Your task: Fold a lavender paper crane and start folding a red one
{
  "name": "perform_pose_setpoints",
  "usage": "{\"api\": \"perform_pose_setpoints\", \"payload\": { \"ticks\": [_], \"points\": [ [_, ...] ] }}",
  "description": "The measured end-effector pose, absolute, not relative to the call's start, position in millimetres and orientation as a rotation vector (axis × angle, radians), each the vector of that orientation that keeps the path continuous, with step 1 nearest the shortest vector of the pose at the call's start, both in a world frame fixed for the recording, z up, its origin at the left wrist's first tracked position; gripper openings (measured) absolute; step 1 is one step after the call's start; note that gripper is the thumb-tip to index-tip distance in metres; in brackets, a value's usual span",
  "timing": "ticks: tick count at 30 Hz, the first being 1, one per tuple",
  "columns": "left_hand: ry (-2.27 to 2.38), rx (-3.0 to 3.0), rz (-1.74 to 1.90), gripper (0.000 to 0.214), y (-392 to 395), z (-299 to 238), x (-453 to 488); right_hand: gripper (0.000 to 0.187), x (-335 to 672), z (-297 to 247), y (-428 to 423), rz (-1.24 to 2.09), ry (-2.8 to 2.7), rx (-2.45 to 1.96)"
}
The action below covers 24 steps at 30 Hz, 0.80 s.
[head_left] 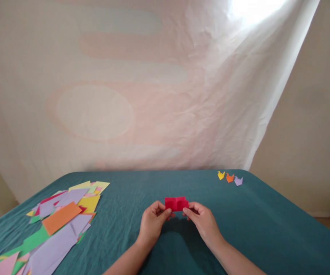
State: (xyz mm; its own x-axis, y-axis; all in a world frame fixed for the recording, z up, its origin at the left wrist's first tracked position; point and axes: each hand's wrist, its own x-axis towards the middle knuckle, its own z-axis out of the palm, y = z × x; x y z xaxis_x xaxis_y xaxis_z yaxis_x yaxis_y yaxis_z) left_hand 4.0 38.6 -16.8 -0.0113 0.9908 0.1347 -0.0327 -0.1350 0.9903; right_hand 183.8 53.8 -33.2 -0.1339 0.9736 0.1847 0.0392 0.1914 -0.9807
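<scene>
A small folded red paper [176,203] is held just above the teal tablecloth [268,229], near the middle of the table. My left hand [152,223] pinches its left end with thumb and fingers. My right hand [202,221] pinches its right end the same way. The paper stands upright between the fingertips, with a fold line down its centre.
A loose heap of coloured paper sheets [59,225], orange, lilac, yellow and green, lies at the left. Three small folded paper figures, yellow [220,175], orange [229,177] and lilac [238,181], stand at the far right edge. A pale cloth backdrop [142,95] hangs behind the table.
</scene>
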Motion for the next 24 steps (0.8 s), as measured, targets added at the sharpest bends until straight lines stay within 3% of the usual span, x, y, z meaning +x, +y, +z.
{"api": "perform_pose_setpoints", "payload": {
  "ticks": [5, 10, 12, 15, 24],
  "points": [
    [1.084, 1.247, 1.323, 0.022, 40.7, -21.0, 3.6, 0.044, 181.5, -36.1, 53.3, 1.236, -1.255, -0.943],
    [1.086, 1.276, 1.311, 0.018, 41.6, -22.1, 2.5, 0.020, 184.0, -36.6, 52.3, 1.283, -1.318, -1.000],
    [1.079, 1.260, 1.319, 0.018, 41.5, -20.2, 2.0, 0.020, 185.2, -36.6, 52.4, 1.245, -1.362, -1.038],
    [1.077, 1.201, 1.305, 0.041, 42.3, -19.3, 0.1, 0.021, 186.2, -36.0, 52.8, 1.185, -1.425, -1.064],
    [1.164, 1.169, 1.118, 0.021, 44.6, -26.7, -0.4, 0.022, 185.0, -29.4, 49.7, 1.121, -1.480, -1.099]
  ]
}}
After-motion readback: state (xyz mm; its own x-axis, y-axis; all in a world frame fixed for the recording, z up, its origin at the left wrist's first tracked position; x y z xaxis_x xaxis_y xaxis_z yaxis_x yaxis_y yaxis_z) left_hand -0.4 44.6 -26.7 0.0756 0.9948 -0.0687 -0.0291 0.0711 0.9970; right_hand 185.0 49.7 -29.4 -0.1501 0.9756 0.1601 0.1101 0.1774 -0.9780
